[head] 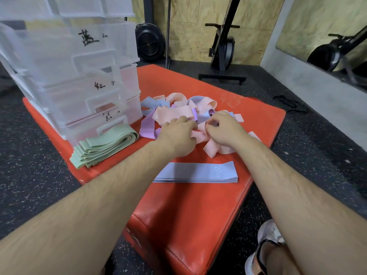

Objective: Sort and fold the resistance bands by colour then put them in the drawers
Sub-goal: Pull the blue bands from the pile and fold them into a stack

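Both hands are in the loose tangle of pink, purple and blue fabric resistance bands (174, 113) at the middle of the orange-red padded surface (198, 205). The right hand (224, 131) pinches a pink band (201, 128). The left hand (178, 135) lies on the heap, fingers bent (gripping or not, I cannot tell). Folded pale green bands (103, 147) lie against the clear plastic drawer unit (69, 76) at upper left. A folded blue-grey stack (196, 173) sits lower centre.
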Available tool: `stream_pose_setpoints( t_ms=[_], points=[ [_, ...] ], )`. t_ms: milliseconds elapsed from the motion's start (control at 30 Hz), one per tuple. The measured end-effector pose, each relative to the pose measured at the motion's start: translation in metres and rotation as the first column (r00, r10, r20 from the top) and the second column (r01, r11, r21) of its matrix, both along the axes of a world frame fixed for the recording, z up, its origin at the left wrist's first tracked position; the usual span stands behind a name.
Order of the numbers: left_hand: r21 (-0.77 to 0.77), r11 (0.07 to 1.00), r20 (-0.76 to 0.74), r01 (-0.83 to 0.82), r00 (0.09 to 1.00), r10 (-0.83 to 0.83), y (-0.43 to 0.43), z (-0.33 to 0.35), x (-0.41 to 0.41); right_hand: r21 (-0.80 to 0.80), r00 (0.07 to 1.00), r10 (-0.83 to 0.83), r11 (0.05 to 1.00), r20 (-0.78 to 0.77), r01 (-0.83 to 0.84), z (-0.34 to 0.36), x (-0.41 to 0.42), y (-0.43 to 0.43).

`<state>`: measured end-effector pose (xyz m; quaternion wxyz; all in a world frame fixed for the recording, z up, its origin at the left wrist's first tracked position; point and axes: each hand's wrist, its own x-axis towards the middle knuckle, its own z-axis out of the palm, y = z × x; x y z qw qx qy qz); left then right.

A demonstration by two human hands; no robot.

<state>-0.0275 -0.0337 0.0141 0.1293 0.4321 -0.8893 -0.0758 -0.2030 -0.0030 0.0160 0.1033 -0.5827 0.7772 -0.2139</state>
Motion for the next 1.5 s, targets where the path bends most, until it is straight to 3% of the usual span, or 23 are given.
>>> stream_pose_setpoints(
  t_ms=[167,233,333,467,567,667,833,1067,1267,1500],
  points=[
    [0.018,1.0,-0.05,-0.017,0.999,0.018,0.004,0.009,0.013,-0.149,0.971,-0.037,0.986,0.235,0.074,0.018,0.002,0.009],
    [0.006,1.0,-0.102,-0.029,0.994,0.029,0.006,0.014,0.018,-0.234,0.944,0.023,0.971,0.328,0.057,0.025,0.005,0.014],
    [0.003,0.999,-0.216,-0.045,0.975,0.044,0.01,0.023,0.025,-0.43,0.933,0.152,0.903,0.326,0.003,0.043,0.01,0.024],
    [0.055,0.998,-0.386,-0.031,0.921,0.049,0.013,0.035,0.032,-0.595,0.862,0.245,0.8,0.444,0.079,0.07,0.011,0.033],
    [0.292,0.954,-0.624,0.073,0.77,0.132,0.015,0.043,0.035,-0.567,0.792,0.294,0.82,0.535,0.079,0.078,0.019,0.04],
    [0.479,0.838,-0.75,0.261,0.617,0.237,0.02,0.053,0.039,-0.522,0.794,0.325,0.853,0.514,-0.011,0.069,0.031,0.044],
    [0.454,0.847,-0.796,0.277,0.552,0.246,0.019,0.052,0.049,-0.421,0.779,0.339,0.901,0.527,-0.107,0.051,0.038,0.045],
    [0.439,0.871,-0.754,0.222,0.619,0.221,0.021,0.047,0.056,-0.279,0.833,0.325,0.936,0.447,-0.216,0.039,0.049,0.046],
    [0.407,0.899,-0.646,0.159,0.746,0.161,0.021,0.045,0.059,-0.234,0.86,0.337,0.936,0.383,-0.262,0.028,0.052,0.042],
    [0.474,0.872,-0.648,0.121,0.719,0.252,0.015,0.045,0.067,-0.135,0.879,0.319,0.947,0.354,-0.29,0.02,0.048,0.04]
  ],
)
